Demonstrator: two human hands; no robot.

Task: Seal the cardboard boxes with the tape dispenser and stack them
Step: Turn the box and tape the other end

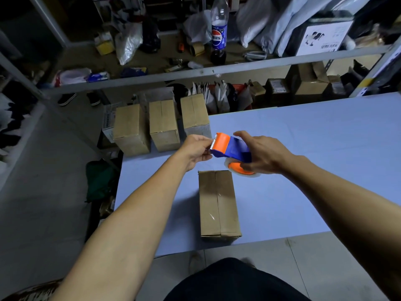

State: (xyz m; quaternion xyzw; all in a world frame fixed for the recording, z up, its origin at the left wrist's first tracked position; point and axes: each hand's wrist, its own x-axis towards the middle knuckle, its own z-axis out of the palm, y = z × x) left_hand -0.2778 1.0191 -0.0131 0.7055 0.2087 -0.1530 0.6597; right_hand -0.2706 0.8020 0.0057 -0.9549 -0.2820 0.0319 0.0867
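Observation:
A blue and orange tape dispenser [232,148] with a clear tape roll hangs above the light blue table [325,159]. My right hand [263,153] grips its body from the right. My left hand [197,148] pinches at the toothed orange end, where the tape comes out. Just below the dispenser, a closed cardboard box [218,203] lies on the table near the front edge, with clear tape glinting along its centre seam. Three more cardboard boxes [162,124] stand side by side at the table's far left corner.
A metal shelf [195,72] runs behind the table, holding a cola bottle [219,33], plastic bags and clutter. More boxes [308,83] and white bags sit under it. A dark green bag [99,179] lies on the floor to the left of the table.

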